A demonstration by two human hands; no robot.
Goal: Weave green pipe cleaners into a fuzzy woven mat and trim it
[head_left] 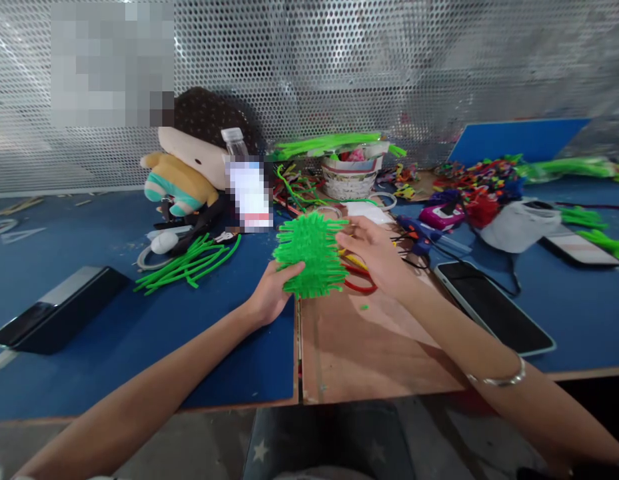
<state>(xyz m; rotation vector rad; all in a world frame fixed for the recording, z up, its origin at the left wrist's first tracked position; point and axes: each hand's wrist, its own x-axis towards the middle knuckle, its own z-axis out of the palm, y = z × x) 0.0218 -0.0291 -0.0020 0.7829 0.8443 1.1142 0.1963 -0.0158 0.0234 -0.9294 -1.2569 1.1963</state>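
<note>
A bright green mat of woven pipe cleaners (pixel 313 257) is held up above the seam of the worktable, with short fuzzy ends sticking out all round. My left hand (pixel 275 290) grips its lower left part, thumb across the front and fingers behind. At the upper right edge, my right hand (pixel 372 250) has thumb and fingertips closed on the protruding ends. Loose green pipe cleaners (pixel 189 263) lie on the blue table to the left. Behind my right hand, a red loop (pixel 362 283) and yellow strands show in part.
A basket (pixel 350 177) with green stems across it stands at the back. Left of it are a plush doll (pixel 182 177), a bottle (pixel 234 141) and a lit phone (pixel 250 197). A dark phone (pixel 494 307), white cap (pixel 522 225) and colourful scraps (pixel 482 180) lie right; a black box (pixel 59 310) left.
</note>
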